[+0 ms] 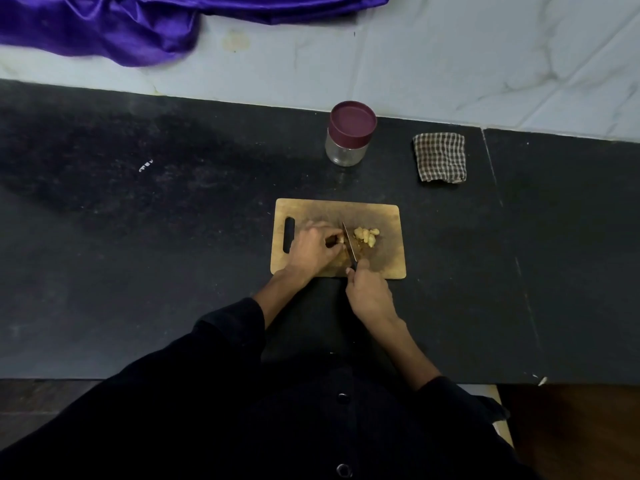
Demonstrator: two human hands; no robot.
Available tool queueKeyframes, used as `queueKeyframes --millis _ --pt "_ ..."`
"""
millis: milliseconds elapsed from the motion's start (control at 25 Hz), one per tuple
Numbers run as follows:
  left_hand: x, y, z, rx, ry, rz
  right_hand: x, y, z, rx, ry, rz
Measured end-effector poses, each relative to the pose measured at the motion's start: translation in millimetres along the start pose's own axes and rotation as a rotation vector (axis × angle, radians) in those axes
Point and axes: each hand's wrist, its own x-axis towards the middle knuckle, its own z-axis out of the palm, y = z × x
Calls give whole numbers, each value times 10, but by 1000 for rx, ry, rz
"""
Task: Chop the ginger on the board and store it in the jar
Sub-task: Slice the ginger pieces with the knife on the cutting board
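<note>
Head view, the only one supplied: your left hand (313,249) rests on the wooden board (388,216), fingers curled and pinching the uncut ginger piece (337,240) at its right end, right against the knife (349,244). Your right hand (369,294) grips the knife handle at the board's near edge, fingers wrapped round it; the blade runs away from you, slightly leftward, with its edge down at the ginger. A small heap of cut ginger (366,235) lies just right of the blade, near the board's middle. Judgement: chopping is under way and only a short stub appears to remain under your left fingers, though how much is hidden by the hand cannot be told. Recommendations: keep the left fingertips tucked behind the knuckles, since they sit touching or nearly touching the blade; cut straight down and push each slice toward the heap; reposition the stub flat side down if it rocks. The jar (349,135) stands on the dark counter (138,237) beyond the board, well apart from it, maroon lid on, and looks empty; it must be opened before storing. A checked cloth (440,157) lies to the jar's right.
</note>
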Motion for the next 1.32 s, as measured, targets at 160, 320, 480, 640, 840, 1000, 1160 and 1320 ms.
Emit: queueKeyframes --millis 160,320,480,640,840,1000,1160,1320 --pt "2 24 10 4 12 -14 -30 10 -5 -4 32 -5" --pt "-4 22 4 -11 25 -17 -7 34 -26 59 60 7" --pt "-3 26 2 -7 11 -24 16 16 -37 59 24 8" --pt "-1 15 5 -23 10 -17 37 17 -29 46 26 -3" --pt "4 21 -10 -28 11 -19 51 11 -60 -7 29 -19" --pt "19 32 -35 -10 -18 -19 91 3 -115 -9 -4 -10" --pt "29 38 -24 8 -25 -28 148 -22 -133 -42 -97 75" --pt "28 46 -29 9 -23 -30 135 9 -110 5 -84 70"
